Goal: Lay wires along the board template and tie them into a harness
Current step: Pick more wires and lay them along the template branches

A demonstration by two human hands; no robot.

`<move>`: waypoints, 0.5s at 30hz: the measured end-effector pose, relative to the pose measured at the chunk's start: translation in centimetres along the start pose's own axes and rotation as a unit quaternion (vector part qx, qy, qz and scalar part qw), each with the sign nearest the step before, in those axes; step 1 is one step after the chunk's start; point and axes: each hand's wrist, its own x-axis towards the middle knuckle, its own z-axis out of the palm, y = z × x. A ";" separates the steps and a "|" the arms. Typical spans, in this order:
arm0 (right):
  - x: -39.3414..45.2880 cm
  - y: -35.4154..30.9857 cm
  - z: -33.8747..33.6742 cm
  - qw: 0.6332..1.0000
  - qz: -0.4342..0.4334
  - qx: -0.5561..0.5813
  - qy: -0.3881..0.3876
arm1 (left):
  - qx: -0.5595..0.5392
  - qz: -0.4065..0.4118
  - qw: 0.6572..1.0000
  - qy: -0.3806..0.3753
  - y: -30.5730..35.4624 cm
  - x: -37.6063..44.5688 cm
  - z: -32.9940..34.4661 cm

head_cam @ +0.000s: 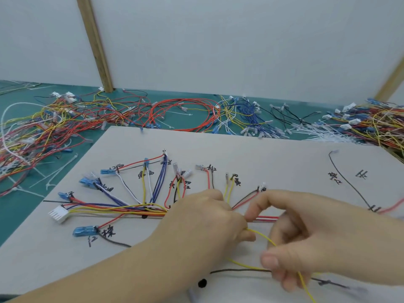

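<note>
Nearest to me, at about five o'clock, a yellow wire (262, 237) loops up from the bottom edge, passes my right hand (306, 243) and ends in my left hand (205, 217). My right hand is curled, forefinger and thumb pinching a pair of red wires (267, 218) that run off toward three o'clock; whether its lower fingers grip the yellow wire as well, I cannot tell. My left hand, just beside it toward nine o'clock, is closed over the trunk of the harness, its fingertips holding the yellow wire's end. A brown wire (238, 270) lies on the board under my right hand, beside a black dot (202, 283) at six o'clock.

The harness itself spreads across the grey template board (284, 162) from my left hand toward nine and eleven o'clock: red, yellow, blue and white strands gathered into one flat trunk, then fanning out along drawn lines to handwritten labels. A white multi-pin connector (58, 213) caps the trunk at nine o'clock, and blue-sleeved terminals (84, 231) tip several branches.

Farther off, at twelve o'clock, the green mat (26, 215) carries loose wire bundles (181, 114) and white cable ties (323, 132), in front of a pale wall (240, 40) with a wooden strip (94, 42).
</note>
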 end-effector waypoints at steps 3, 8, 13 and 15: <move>-1.3 1.0 -1.6 0.999 0.016 0.017 0.048 | 0.004 -0.025 1.000 -0.009 0.4 0.7 0.7; -3.4 4.4 -7.6 0.943 0.006 -0.198 0.269 | 0.028 -0.012 0.999 -0.040 0.8 1.8 1.2; -3.2 7.3 -9.9 0.929 0.084 -0.241 0.269 | 0.063 -0.051 0.989 -0.122 1.5 2.3 1.5; -2.5 7.7 -9.7 0.932 0.096 -0.241 0.252 | 0.070 -0.046 0.989 -0.122 1.6 2.5 1.4</move>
